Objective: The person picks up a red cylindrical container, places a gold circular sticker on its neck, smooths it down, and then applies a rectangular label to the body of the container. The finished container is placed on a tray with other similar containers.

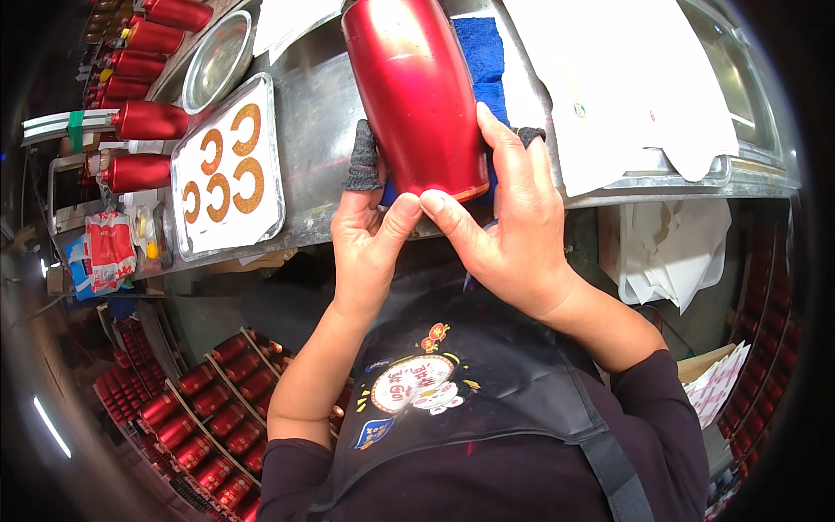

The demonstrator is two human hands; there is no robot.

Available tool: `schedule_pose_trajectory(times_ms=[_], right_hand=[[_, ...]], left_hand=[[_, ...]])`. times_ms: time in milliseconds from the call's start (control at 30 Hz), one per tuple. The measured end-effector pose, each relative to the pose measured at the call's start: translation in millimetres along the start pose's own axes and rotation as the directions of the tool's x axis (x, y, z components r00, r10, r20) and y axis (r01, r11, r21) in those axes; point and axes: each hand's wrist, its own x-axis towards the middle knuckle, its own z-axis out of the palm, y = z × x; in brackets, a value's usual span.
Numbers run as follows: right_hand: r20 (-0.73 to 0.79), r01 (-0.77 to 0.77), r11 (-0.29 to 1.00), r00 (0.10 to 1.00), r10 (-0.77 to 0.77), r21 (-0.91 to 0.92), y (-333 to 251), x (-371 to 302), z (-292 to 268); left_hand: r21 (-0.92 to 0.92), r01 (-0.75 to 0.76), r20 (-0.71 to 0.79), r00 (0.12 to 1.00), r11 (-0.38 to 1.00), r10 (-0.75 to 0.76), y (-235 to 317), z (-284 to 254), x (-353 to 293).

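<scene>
A glossy red bottle lies tilted over the metal table, its base toward me and its top cut off by the upper edge. My left hand grips the base from the left, my right hand from the right. Both thumbs press side by side at the bottom rim, where a thin gold edge shows. Each hand wears a dark finger cover. Beneath the bottle is a folded blue cloth. To the left, a shallow tray carries a white sheet with several gold C-shaped pieces.
A metal bowl sits beyond the tray. Several red bottles line the far left. White paper sheets cover the table's right side. Below stand a white bin of paper and racks of red bottles.
</scene>
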Motion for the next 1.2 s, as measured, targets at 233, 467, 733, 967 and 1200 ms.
schedule_pose_trajectory(times_ms=[233, 467, 733, 967, 1200], right_hand=[[0.012, -0.001, 0.998, 1.0, 0.0, 0.07, 3.5, -2.8, 0.4], [-0.038, 0.067, 0.995, 0.997, -0.064, 0.071, 10.0, -2.0, 4.3], [0.043, -0.093, 0.938, 0.996, 0.083, 0.335, 13.3, 0.3, -6.9], [0.031, -0.033, 0.981, 0.999, 0.028, 0.189, 7.5, -0.7, -2.8], [-0.009, 0.035, 0.994, 0.999, -0.034, 0.102, 8.7, 0.0, 5.6]], left_hand=[[0.08, 0.013, -0.062, 0.998, 0.997, -0.008, 6.5, 11.9, -4.3], [0.116, 0.062, -0.13, 0.99, 0.991, -0.047, 11.7, 20.8, -5.7], [0.162, -0.011, -0.108, 0.994, 0.987, 0.029, 6.4, 13.3, -10.0], [0.783, -0.353, 0.2, 0.922, 0.512, 0.331, -1.2, -14.8, -39.8], [0.853, -0.323, 0.178, 0.918, 0.409, 0.354, -14.7, -12.7, -44.9]])
